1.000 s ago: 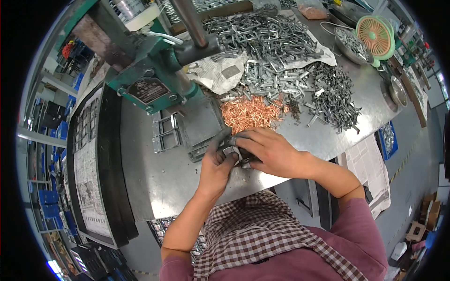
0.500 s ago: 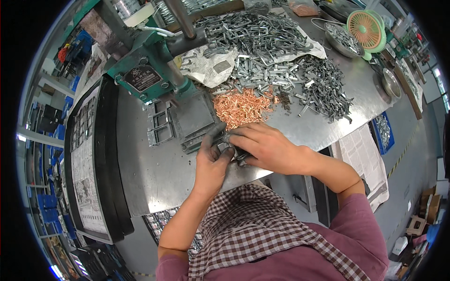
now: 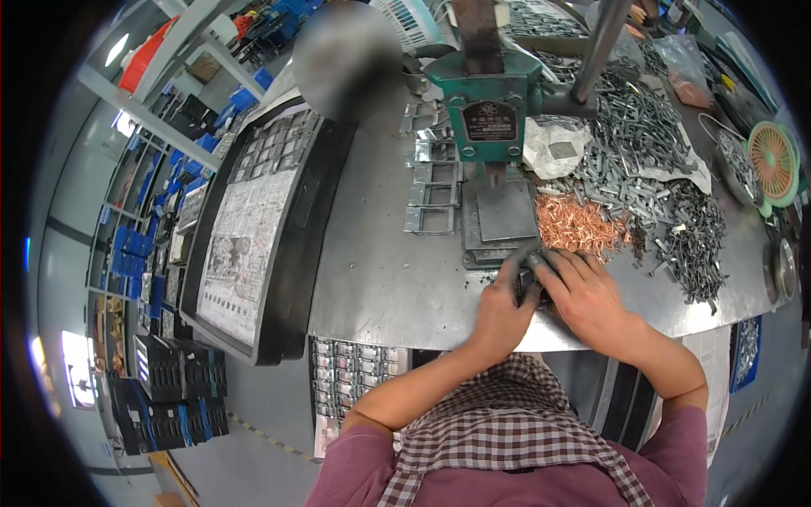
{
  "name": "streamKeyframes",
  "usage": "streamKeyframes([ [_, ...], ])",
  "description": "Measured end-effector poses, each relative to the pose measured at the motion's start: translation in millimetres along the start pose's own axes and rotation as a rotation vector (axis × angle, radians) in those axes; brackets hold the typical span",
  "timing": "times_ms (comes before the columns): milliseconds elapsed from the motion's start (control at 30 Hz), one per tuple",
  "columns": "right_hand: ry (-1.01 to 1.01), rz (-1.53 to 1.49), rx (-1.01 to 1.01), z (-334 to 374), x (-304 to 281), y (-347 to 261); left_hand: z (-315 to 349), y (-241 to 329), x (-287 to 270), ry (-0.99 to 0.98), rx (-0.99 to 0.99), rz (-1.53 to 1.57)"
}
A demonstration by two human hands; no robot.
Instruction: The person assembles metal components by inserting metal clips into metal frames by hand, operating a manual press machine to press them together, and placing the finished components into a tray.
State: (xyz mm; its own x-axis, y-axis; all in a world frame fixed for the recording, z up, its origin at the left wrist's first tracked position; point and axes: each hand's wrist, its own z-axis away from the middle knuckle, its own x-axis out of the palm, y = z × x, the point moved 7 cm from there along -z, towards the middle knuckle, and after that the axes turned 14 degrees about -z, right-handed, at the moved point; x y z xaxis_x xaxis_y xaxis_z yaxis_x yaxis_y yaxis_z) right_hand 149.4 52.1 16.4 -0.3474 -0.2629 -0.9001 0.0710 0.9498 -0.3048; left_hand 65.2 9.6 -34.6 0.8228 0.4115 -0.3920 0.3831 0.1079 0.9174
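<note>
Just in front of the green hand press (image 3: 488, 106) and its flat steel base plate (image 3: 508, 213), my two hands meet low over the metal bench. My left hand (image 3: 505, 306) has thumb and fingers curled around something small, mostly hidden between the hands. With bent fingers pressed against the same spot, my right hand (image 3: 581, 291) works from the other side. A heap of copper-coloured pins (image 3: 579, 224) lies right beyond my right fingers. Square metal frames (image 3: 434, 196) stand in a column left of the press.
Piles of grey metal strips (image 3: 638, 127) and darker clips (image 3: 694, 245) cover the bench's right side. At left is a black tray (image 3: 279, 279) lined with newspaper. A green fan (image 3: 772, 165) stands beside a metal bowl (image 3: 737, 167). A blurred round area (image 3: 346, 59) is at the back.
My view has swung left, so the press and piles appear farther right and more of the black tray shows. Both hands stay together in front of the press base.
</note>
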Motion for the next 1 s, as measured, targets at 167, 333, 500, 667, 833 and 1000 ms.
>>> streamKeyframes([
  [167, -0.064, -0.202, 0.059, 9.8, 2.3, 6.9, 6.2, 3.2, -12.5, -0.309, -0.065, 0.030],
  [333, -0.093, -0.780, -0.050, 16.8, -13.7, -5.5, 10.4, 0.3, -1.6, -0.623, -0.220, 0.561],
  [500, -0.223, -1.231, 0.218, 24.8, 4.4, 9.2, 7.2, 9.2, 24.1, -0.733, -0.073, 0.394],
  [667, 0.014, -1.070, 0.351, 19.2, -8.1, 68.5, -2.0, -12.9, 22.8, -0.500, -0.454, 0.443],
  [833, 0.127, 0.115, 0.168, -4.9, 8.6, 118.8, -28.5, -16.7, -8.4, -0.202, -0.367, 0.584],
  [1000, 0.148, -0.078, 0.225, -0.6, 2.2, 118.5, -38.4, -18.2, -21.5, -0.191, -0.440, 0.624],
])
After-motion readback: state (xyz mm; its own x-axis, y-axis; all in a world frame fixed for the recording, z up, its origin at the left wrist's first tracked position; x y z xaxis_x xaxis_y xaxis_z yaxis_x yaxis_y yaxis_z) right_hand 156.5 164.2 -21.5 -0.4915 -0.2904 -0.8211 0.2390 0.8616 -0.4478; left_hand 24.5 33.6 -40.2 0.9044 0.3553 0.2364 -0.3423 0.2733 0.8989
